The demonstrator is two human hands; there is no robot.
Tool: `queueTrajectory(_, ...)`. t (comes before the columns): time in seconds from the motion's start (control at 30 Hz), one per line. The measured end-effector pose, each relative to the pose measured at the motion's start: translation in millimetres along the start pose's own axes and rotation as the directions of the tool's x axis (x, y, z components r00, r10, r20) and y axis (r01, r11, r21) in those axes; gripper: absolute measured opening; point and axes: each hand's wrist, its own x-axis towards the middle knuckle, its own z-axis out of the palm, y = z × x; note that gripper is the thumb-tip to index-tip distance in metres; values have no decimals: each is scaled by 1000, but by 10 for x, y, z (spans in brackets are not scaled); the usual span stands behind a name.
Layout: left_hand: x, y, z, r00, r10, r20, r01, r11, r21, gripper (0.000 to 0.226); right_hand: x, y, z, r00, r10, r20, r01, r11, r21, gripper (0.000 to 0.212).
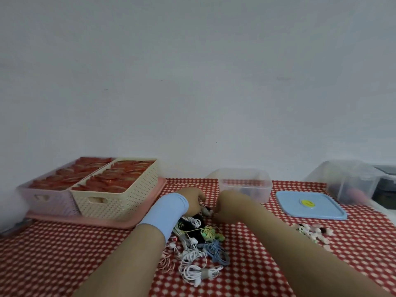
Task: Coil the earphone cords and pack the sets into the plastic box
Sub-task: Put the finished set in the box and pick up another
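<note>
A tangled pile of earphones [196, 249] in white, black, green, blue and pink lies on the red checked tablecloth between my forearms. Beyond the pile, my left hand [192, 201], with a light blue band on its wrist, and my right hand [228, 203] meet over a small dark earphone set [206, 210]; both seem to pinch it, though the fingers are blurred. Just behind my right hand stands the clear plastic box [246, 184], open, with a few dark items inside. Its blue lid [310, 205] lies to the right.
Two woven baskets, lilac [46, 198] and cream [120, 200], filled with red items sit on a pink tray [128, 221] at the left. A second clear box [347, 181] stands at the far right. Small pale earbud pieces [312, 231] lie near the lid.
</note>
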Motion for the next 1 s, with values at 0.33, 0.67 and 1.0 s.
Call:
queueTrajectory(0.33, 1, 100, 15, 966, 94, -240, -152, 960, -235, 29, -130, 294, -176, 997, 17, -71, 32, 773, 633, 10)
queueTrajectory(0.67, -10, 172, -75, 966, 31, -256, -131, 914, -384, 25, -125, 333, -261, 984, -78, -158, 170, 643, 747, 42)
queueTrajectory(1.0, -68, 58, 1, 989, 66, -130, -123, 854, -505, 32, -75, 367, -175, 983, -17, -185, 162, 568, 807, 4)
